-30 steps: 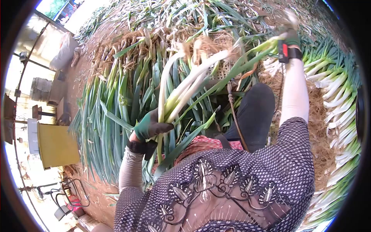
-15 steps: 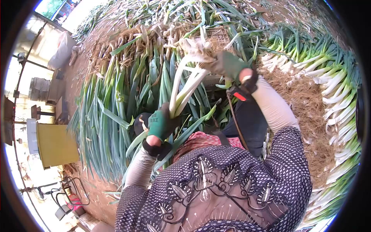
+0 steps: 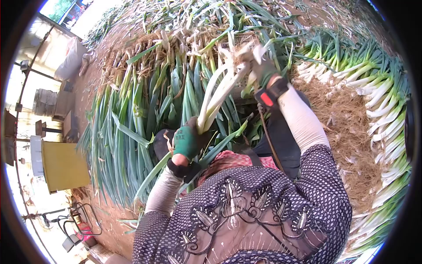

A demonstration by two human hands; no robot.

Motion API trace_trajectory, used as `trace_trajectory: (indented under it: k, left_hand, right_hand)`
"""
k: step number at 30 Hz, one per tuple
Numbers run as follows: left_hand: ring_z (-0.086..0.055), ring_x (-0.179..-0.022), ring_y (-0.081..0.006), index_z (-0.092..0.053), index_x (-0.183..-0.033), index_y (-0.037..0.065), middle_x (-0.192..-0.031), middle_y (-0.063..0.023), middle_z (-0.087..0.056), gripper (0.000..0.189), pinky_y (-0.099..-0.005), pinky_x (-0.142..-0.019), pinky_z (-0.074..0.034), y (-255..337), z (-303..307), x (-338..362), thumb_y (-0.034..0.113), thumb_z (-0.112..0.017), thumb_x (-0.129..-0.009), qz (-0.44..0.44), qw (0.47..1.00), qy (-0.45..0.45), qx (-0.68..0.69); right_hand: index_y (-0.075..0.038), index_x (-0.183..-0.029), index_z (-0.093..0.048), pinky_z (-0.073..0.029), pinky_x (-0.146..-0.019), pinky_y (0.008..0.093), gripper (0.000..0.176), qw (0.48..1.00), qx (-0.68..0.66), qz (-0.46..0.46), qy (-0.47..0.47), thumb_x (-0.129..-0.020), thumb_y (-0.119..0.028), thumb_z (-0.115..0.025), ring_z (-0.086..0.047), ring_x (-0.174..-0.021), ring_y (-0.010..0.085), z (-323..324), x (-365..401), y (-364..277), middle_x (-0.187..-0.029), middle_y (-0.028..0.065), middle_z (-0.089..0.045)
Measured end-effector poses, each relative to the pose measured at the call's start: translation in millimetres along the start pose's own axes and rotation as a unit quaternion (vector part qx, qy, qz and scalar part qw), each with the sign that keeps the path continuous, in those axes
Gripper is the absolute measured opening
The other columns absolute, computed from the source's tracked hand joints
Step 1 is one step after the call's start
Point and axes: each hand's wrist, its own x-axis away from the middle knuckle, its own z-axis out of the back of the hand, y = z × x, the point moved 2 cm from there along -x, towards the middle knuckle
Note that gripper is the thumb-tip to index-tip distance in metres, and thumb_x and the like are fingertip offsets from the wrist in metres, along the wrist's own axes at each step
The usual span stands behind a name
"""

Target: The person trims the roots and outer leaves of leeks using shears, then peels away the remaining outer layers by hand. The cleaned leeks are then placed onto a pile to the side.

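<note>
My left hand (image 3: 188, 139), in a green glove, is closed around the upper stalks of a few green onions (image 3: 215, 103). Their white shafts slant up and right, with the root ends blurred near my right hand (image 3: 263, 70). That gloved hand is smeared by motion; pale strips of outer skin (image 3: 249, 84) show at its fingers, which look closed on them. A black band with a red patch (image 3: 266, 98) circles my right wrist. Under and left of the hands lies a thick pile of untrimmed green onions (image 3: 127, 127), brown roots at the far end.
White-stemmed green onions (image 3: 384, 110) lie in a curved row at the right, around a heap of dry roots and skins (image 3: 351, 145). Loose leaves (image 3: 211, 15) cover the ground at the back. A yellow container (image 3: 66, 166) and a white sack (image 3: 70, 59) are at the left.
My right hand has moved a little right and up, away from the shafts, with pale strips at its fingers. My left hand and the held onions have shifted slightly right.
</note>
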Motion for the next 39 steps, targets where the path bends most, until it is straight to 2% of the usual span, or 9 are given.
trace_trajectory:
  k: [2, 8, 9, 18, 23, 25, 28, 31, 39]
  left_hand:
    - [-0.066, -0.082, -0.0412, -0.059, -0.103, 0.004, -0.088, -0.0214, -0.067, 0.041, -0.0478, -0.070, -0.051, 3, 6, -1, 0.029, -0.076, -0.075, 0.018, 1.000, -0.022, 0.009]
    - [-0.066, -0.080, -0.0406, -0.059, -0.101, 0.005, -0.087, -0.0205, -0.068, 0.039, -0.0476, -0.069, -0.051, 2, -2, -5, 0.029, -0.075, -0.075, 0.017, 1.000, -0.014, -0.011]
    - [-0.066, -0.080, -0.0406, -0.059, -0.100, 0.005, -0.087, -0.0202, -0.068, 0.039, -0.0476, -0.069, -0.051, 4, -4, -4, 0.029, -0.075, -0.075, 0.012, 1.000, -0.006, -0.023]
    - [-0.067, -0.078, -0.0389, -0.061, -0.101, 0.006, -0.083, -0.0198, -0.068, 0.036, -0.0462, -0.067, -0.052, 9, -16, 4, 0.029, -0.075, -0.077, -0.042, 0.997, 0.050, -0.030]
    - [-0.067, -0.078, -0.0388, -0.061, -0.104, 0.006, -0.083, -0.0194, -0.068, 0.041, -0.0457, -0.067, -0.052, 5, -12, -1, 0.031, -0.077, -0.076, -0.014, 0.999, 0.023, -0.020]
    - [-0.067, -0.078, -0.0390, -0.062, -0.105, 0.006, -0.083, -0.0189, -0.068, 0.043, -0.0457, -0.068, -0.052, 5, -8, -1, 0.032, -0.077, -0.075, -0.003, 0.999, 0.019, -0.032]
    - [-0.067, -0.080, -0.0393, -0.061, -0.104, 0.005, -0.087, -0.0192, -0.069, 0.043, -0.0452, -0.069, -0.052, 1, -8, -2, 0.032, -0.077, -0.075, -0.011, 0.999, 0.026, -0.027]
    - [-0.069, -0.080, -0.0349, -0.062, -0.103, 0.003, -0.087, -0.0182, -0.070, 0.044, -0.0422, -0.069, -0.053, 4, -3, -3, 0.033, -0.078, -0.074, 0.008, 1.000, -0.019, 0.009]
    - [-0.068, -0.070, -0.0216, -0.064, -0.106, 0.002, -0.081, -0.0124, -0.068, 0.047, -0.0361, -0.067, -0.053, 3, 18, -1, 0.029, -0.080, -0.071, 0.041, 0.980, -0.100, 0.165]
  right_hand:
    - [-0.010, -0.107, -0.070, -0.049, -0.077, 0.0280, 0.029, 0.968, -0.245, -0.050, -0.031, -0.096, -0.030, -0.053, -0.061, -0.079, 0.0163, 25, -20, 17, -0.083, 0.0042, -0.063]
    - [-0.017, -0.101, -0.074, -0.052, -0.081, 0.0314, 0.025, 0.979, 0.158, -0.062, -0.113, -0.094, -0.035, -0.056, -0.068, -0.083, 0.0193, 29, 11, -25, -0.085, 0.0069, -0.068]
    - [-0.013, -0.104, -0.073, -0.053, -0.084, 0.0348, 0.036, 0.971, 0.103, -0.182, -0.115, -0.090, -0.042, -0.060, -0.069, -0.086, 0.0247, 17, 18, -47, -0.089, 0.0127, -0.070]
    - [-0.004, -0.106, -0.070, -0.052, -0.085, 0.0420, 0.056, 0.964, 0.223, -0.106, -0.097, -0.079, -0.052, -0.063, -0.067, -0.098, 0.0378, -53, 28, -4, -0.100, 0.0236, -0.069]
    - [-0.002, -0.097, -0.071, -0.054, -0.075, 0.0394, 0.036, 0.979, 0.117, -0.163, -0.021, -0.078, -0.034, -0.068, -0.070, -0.080, 0.0317, -40, 20, -4, -0.089, 0.0173, -0.071]
    - [-0.001, -0.095, -0.070, -0.054, -0.072, 0.0365, 0.033, 0.998, 0.001, -0.047, 0.048, -0.079, -0.030, -0.069, -0.069, -0.076, 0.0269, -34, 10, 19, -0.086, 0.0150, -0.071]
    - [-0.001, -0.099, -0.068, -0.051, -0.066, 0.0315, 0.029, 0.882, -0.439, -0.121, -0.120, -0.082, -0.024, -0.069, -0.065, -0.071, 0.0171, -18, -29, 113, -0.082, 0.0095, -0.070]
    - [-0.008, -0.111, -0.067, -0.051, -0.072, 0.0313, 0.034, 0.994, -0.044, -0.071, -0.071, -0.082, -0.025, -0.072, -0.067, -0.079, 0.0188, 3, 13, 14, -0.092, 0.0092, -0.072]
    - [-0.012, -0.120, -0.065, -0.050, -0.084, 0.0362, 0.047, 0.952, 0.193, 0.096, -0.217, -0.077, -0.025, -0.078, -0.067, -0.096, 0.0283, 22, 12, -21, -0.104, 0.0140, -0.070]
